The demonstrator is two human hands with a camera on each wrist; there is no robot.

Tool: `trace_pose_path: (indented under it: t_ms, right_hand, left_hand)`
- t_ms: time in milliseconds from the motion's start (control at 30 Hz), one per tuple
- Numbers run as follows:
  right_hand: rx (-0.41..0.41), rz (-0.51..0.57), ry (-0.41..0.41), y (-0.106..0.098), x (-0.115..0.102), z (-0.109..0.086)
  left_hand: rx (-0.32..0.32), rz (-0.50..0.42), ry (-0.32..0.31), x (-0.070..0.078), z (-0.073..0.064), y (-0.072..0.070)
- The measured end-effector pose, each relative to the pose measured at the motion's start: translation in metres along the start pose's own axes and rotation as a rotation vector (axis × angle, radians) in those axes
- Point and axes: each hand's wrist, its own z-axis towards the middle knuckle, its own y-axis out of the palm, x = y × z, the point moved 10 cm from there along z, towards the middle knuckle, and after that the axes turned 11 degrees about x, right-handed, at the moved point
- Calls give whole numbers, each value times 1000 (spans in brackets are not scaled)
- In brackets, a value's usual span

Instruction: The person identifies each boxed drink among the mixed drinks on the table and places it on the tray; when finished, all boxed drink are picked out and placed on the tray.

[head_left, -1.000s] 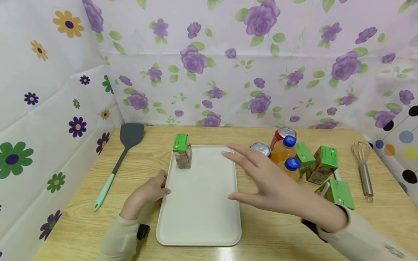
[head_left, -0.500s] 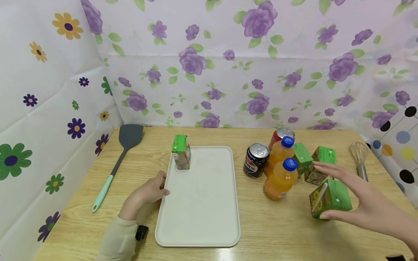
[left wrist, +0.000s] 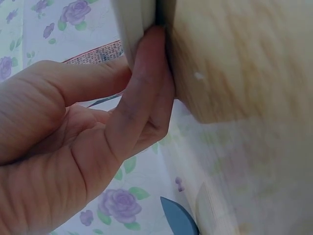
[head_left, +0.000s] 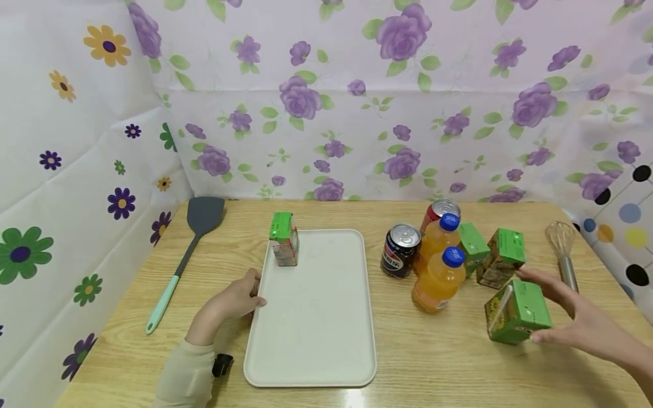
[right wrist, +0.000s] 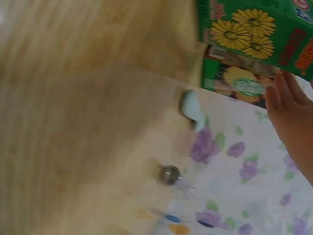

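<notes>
In the head view, my left hand (head_left: 232,299) pinches the left edge of a white tray (head_left: 311,340), thumb on the rim. The left wrist view shows this left hand (left wrist: 93,117) close up, its fingers against the tray edge (left wrist: 134,24). A green-topped drink carton (head_left: 284,239) stands upright at the tray's far left corner. My right hand (head_left: 581,323) is spread beside a green drink carton with yellow flowers (head_left: 517,313), thumb near its front, fingers toward its far side. In the right wrist view, whether the fingers touch this flowered carton (right wrist: 244,34) is unclear.
Left of the tray lies a spatula (head_left: 191,246). Right of it stand a black can (head_left: 401,250), a red can (head_left: 441,212), two orange drink bottles (head_left: 437,280) and more cartons (head_left: 502,258). A whisk (head_left: 563,255) lies at the far right. Patterned cloth walls (head_left: 326,113) surround the table.
My right hand has moved from above the tray rightward to the flowered carton, now at its right side. My left hand stays on the tray edge.
</notes>
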Motion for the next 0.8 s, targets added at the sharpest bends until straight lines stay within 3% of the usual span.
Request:
trace_pose_path:
  t_ms: [200, 533, 800]
  right_hand:
    - [-12, 81, 21, 10, 13, -3]
    - [110, -26, 57, 2, 15, -7]
    - [141, -39, 67, 1, 0, -15]
  left_hand:
    - [6, -18, -3, 1, 1, 0]
    - [8, -1, 17, 6, 2, -3]
    - [2, 14, 28, 6, -2, -2]
